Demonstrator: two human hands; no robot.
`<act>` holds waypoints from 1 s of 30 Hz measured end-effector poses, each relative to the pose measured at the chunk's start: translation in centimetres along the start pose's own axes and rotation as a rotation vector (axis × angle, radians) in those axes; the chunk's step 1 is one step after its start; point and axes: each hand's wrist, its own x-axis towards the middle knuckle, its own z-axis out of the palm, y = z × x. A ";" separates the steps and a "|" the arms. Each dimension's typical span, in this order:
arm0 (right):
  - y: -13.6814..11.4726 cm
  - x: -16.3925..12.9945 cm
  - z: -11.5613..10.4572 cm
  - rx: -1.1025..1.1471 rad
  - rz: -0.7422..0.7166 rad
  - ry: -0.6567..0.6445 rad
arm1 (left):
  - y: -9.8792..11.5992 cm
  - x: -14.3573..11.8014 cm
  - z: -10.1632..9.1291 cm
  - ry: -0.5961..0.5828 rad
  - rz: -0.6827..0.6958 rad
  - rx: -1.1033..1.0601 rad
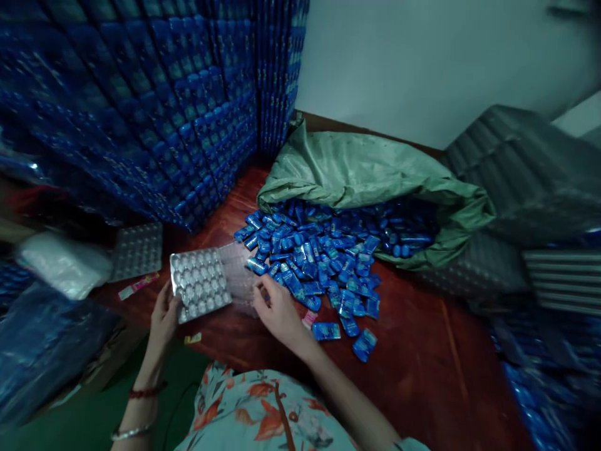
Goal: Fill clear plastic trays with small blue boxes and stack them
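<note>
Head view, my only feed. My left hand point(165, 312) has the silvery moulded tray point(201, 283) by its left edge, thumb on top, fingers going underneath. Tray sits over the near left part of the red-brown tabletop point(422, 351), slightly tilted, rows of cups facing up; cups look unfilled. Clear plastic panel point(237, 275) adjoins the tray's right side; can't tell if they're one piece.

My right hand point(277, 310) is at that panel's right edge, fingers curled, thumb and forefinger near each other. Can't tell from here whether it's pinching the plastic or just beside it.

Blue packets point(305, 250) heaped loose right behind and to the right of my right hand, spilling from the mouth of the green sack point(370, 163), which lies on its side. A pink packet point(310, 319) is at the heap's near edge. Small yellow piece point(193, 338) just below the tray. Another clear tray point(137, 250) lies further left, pink strip point(139, 285) near it. Tall blue stack point(188, 119) behind left; grey trays point(521, 169) piled at right, blurred.
</note>
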 end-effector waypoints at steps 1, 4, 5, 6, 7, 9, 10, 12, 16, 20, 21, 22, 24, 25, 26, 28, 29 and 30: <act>-0.2 -0.9 -1.0 -0.142 -0.040 -0.054 | -0.3 0.8 -0.5 0.008 0.021 0.038; 0.4 -4.2 -2.1 -0.551 -0.213 -0.262 | 0.0 2.2 -1.3 0.058 0.156 0.216; 1.0 -5.3 -1.9 -0.631 -0.275 -0.331 | 0.5 2.2 -1.2 0.109 0.216 0.287; 1.8 -6.4 -1.4 -0.678 -0.330 -0.394 | 1.1 1.9 -0.8 0.169 0.284 0.342; 2.6 -7.3 -0.7 -0.702 -0.370 -0.444 | 1.9 1.4 -0.2 0.218 0.359 0.367; 4.2 -8.7 0.5 -0.715 -0.406 -0.499 | 3.6 -0.4 1.6 0.183 0.504 0.332; 5.0 -9.1 0.9 -0.710 -0.413 -0.501 | 4.3 -1.5 2.6 0.081 0.564 0.296; 6.2 -9.4 1.1 -0.670 -0.437 -0.465 | 5.3 -3.8 4.7 -0.234 0.658 0.283; 7.2 -7.4 -0.7 -0.642 -0.412 -0.242 | 4.2 -7.4 7.5 -0.692 0.780 0.522; 7.7 -3.2 -2.0 -0.775 -0.228 -0.186 | 2.3 -7.3 8.1 -0.666 0.812 0.522; 8.0 -2.2 -1.9 -0.798 -0.213 -0.217 | 2.2 -6.6 8.2 -0.602 0.814 0.475; 8.2 -1.4 -1.6 -0.813 -0.207 -0.247 | 2.4 -5.6 8.5 -0.540 0.817 0.439; 8.7 -0.2 -1.1 -0.814 -0.201 -0.286 | 3.4 -3.3 9.4 -0.460 0.851 0.461; 8.9 0.1 -0.9 -0.805 -0.194 -0.293 | 4.0 -2.1 10.1 -0.459 0.882 0.527; 9.0 0.3 -0.8 -0.792 -0.180 -0.291 | 4.7 -1.0 10.9 -0.481 0.918 0.618; 9.1 0.2 -1.3 -0.729 -0.133 -0.271 | 5.9 0.8 12.5 -0.544 1.000 0.799; 9.1 -0.1 -1.7 -0.671 -0.098 -0.259 | 6.4 1.4 13.2 -0.572 1.041 0.863; 9.1 -0.5 -2.4 -0.592 -0.050 -0.247 | 6.7 1.8 13.7 -0.599 1.070 0.905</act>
